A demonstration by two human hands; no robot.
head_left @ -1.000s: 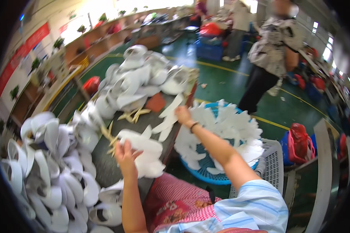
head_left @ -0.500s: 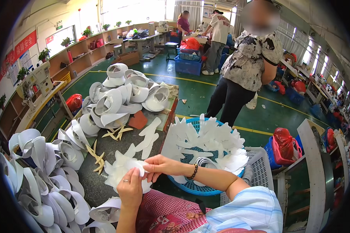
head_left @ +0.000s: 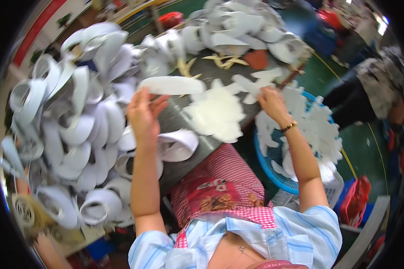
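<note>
My left hand [head_left: 144,114] is raised beside the heap of white curved pieces, a long white strip with rounded ends [head_left: 173,85] at its fingertips. The fingers look partly spread, but the strip appears gripped by them. Farther right, my right hand [head_left: 273,104] has its fingers bent down onto white flat cutouts [head_left: 256,84] on the dark tabletop [head_left: 173,112]. Motion blurs those fingertips a little. Between my hands lies a pile of thin white cutouts [head_left: 217,112], fanned out in layers. A white looped piece [head_left: 178,145] rests by my left forearm.
White curved visor-like pieces [head_left: 90,130] are heaped at left, with more [head_left: 238,29] at the table's far end. Cream strips [head_left: 226,61] and a reddish-brown scrap [head_left: 256,59] lie nearby. At right, a blue basket [head_left: 274,172] holds white cutouts. A person [head_left: 368,89] stands beyond it.
My hands have parted from where they met over the pile. The left went left with a white strip; the right reached to the cutouts at right. The whole view has tilted downward.
</note>
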